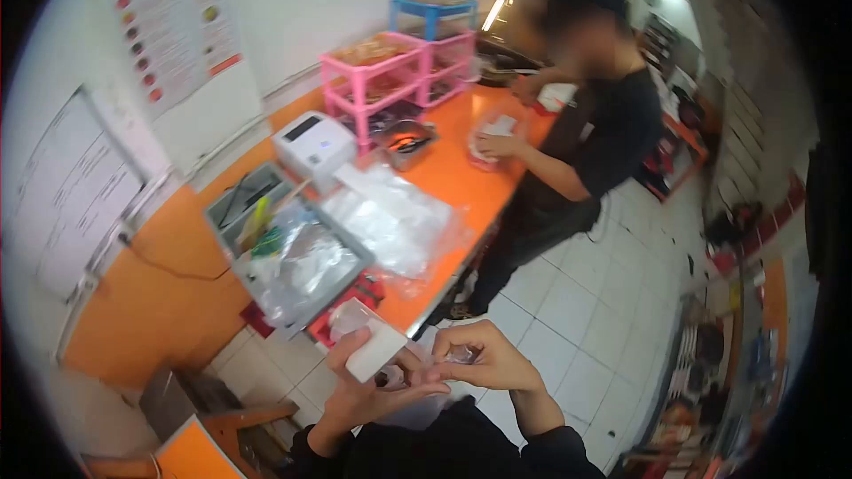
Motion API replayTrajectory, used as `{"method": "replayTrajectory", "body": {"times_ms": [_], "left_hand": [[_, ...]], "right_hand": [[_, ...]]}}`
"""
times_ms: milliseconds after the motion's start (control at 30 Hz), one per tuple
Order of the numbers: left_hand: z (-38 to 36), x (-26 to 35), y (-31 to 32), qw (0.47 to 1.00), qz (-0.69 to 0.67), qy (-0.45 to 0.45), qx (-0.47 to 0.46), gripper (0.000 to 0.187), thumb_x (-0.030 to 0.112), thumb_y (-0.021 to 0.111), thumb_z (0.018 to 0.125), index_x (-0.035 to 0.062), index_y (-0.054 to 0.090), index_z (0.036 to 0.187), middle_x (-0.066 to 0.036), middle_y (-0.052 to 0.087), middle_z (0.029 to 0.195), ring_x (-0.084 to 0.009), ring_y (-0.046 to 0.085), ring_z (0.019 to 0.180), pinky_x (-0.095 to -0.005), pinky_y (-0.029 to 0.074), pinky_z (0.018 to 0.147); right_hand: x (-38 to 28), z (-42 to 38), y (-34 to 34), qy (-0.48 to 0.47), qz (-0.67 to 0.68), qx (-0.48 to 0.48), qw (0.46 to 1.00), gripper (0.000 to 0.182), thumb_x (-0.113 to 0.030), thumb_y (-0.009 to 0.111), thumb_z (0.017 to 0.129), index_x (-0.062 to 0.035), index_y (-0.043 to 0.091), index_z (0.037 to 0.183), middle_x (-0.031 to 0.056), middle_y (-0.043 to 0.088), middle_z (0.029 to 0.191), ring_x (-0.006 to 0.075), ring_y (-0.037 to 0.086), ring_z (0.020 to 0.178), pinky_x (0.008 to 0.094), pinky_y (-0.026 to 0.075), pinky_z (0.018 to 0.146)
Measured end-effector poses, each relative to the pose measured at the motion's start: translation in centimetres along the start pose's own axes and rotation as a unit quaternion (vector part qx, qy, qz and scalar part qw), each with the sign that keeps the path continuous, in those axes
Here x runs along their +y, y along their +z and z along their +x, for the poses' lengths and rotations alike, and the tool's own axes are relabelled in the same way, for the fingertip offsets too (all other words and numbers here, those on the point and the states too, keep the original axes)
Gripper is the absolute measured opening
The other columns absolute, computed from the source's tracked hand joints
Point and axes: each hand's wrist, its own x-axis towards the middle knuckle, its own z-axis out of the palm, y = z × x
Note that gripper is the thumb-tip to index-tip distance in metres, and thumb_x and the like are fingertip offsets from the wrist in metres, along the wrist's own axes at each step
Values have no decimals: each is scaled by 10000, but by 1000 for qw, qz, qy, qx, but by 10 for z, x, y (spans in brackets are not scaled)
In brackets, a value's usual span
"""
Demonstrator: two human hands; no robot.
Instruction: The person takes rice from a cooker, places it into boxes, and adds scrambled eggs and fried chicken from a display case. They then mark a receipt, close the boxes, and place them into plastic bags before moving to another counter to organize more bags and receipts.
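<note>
My left hand (366, 397) is closed round a small white box (376, 351), its thumb along the near side. My right hand (488, 358) is closed, with thumb and fingers pinching thin clear plastic (462, 354). The two hands meet at the fingertips, low in front of my dark clothing. More see-through plastic hangs around and below the fingers; its full shape is partly hidden. Just beyond the left hand is a grey tray (350, 278) piled with plastic bags and small items, at the near end of the orange table (454, 179).
Clear plastic bags (390, 217) lie beside a white label printer (316, 149). Behind are a metal container (405, 144) and pink stacked racks (373, 71). At the table's right side a person (612, 106) in dark clothes handles a clear container (484, 156). A wooden stool (240, 426) stands lower left.
</note>
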Motion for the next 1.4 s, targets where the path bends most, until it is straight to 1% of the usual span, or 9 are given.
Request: {"method": "replayTrajectory", "body": {"times_ms": [267, 500, 633, 733, 867, 967, 1133, 1367, 1400], "left_hand": [[46, 18, 171, 989, 36, -70, 122, 700, -109, 559, 757, 1, 75, 1249, -15, 493, 664, -82, 491, 610, -238, 427, 609], [54, 112, 425, 962, -259, -36, -80, 821, -129, 576, 739, 99, 37, 1315, -28, 469, 622, -74, 438, 558, -195, 403, 567], [34, 158, 530, 899, -381, -32, -213, 710, -91, 592, 750, 54, 146, 1284, -37, 476, 626, -83, 456, 563, -226, 442, 607], [4, 169, 588, 841, -312, 226, -380, 676, 7, 617, 781, 66, 210, 1317, -72, 510, 691, -164, 541, 652, -285, 453, 630], [11, 190, 627, 617, -251, -64, -743, 430, 180, 550, 867, 64, 452, 1270, -190, 553, 916, -291, 536, 862, -370, 420, 831], [41, 160, 668, 641, -231, -34, -731, 406, 193, 506, 881, 101, 466, 1275, -205, 548, 1070, -305, 519, 991, -403, 397, 881], [158, 50, 752, 909, -98, 277, -296, 562, 3, 653, 724, 29, 375, 1212, -134, 584, 915, -276, 566, 789, -374, 433, 752], [216, 12, 919, 965, -156, 89, -192, 727, -71, 681, 673, 52, 228, 1228, -93, 485, 873, -150, 492, 758, -323, 398, 716], [225, 13, 942, 978, -133, 99, -123, 687, -28, 703, 673, 78, 275, 1200, -125, 472, 949, -197, 491, 809, -370, 402, 729]], "right_hand": [[31, -291, -150, 39, -265, 584, 767, 164, 4, 605, 710, -7, 476, 611, 7, 448, 544, 45, 375, 514, 206, 312, 464], [-25, -479, -168, 128, -375, 672, 626, 96, 27, 595, 697, -21, 513, 688, 35, 463, 552, 110, 427, 507, 253, 346, 467], [-33, -507, -179, 126, -300, 469, 821, 330, 11, 545, 704, -26, 605, 1026, 109, 605, 757, 186, 611, 698, 307, 439, 571], [84, -523, -247, 69, -59, 429, 899, 395, -117, 540, 804, -76, 521, 1196, 21, 546, 735, 104, 520, 608, 243, 384, 529], [77, -513, -334, -43, 216, 559, 799, 431, -235, 540, 884, -55, 448, 1264, -79, 418, 698, 9, 369, 553, 181, 287, 466], [120, -552, -421, -161, 266, 664, 680, 428, -251, 537, 895, -37, 455, 1256, -84, 424, 703, -4, 368, 559, 160, 273, 453], [143, -661, -547, -128, 109, 835, 524, 382, -187, 540, 860, 3, 494, 1188, -42, 482, 727, 52, 428, 547, 166, 356, 485], [88, -659, -657, -275, 334, 830, 352, 307, -155, 503, 830, 23, 522, 1079, 73, 543, 798, 194, 530, 745, 296, 435, 691], [101, -660, -679, -343, 354, 742, 455, 318, -231, 513, 827, 23, 512, 1018, 134, 553, 886, 251, 522, 851, 317, 417, 782]]}}
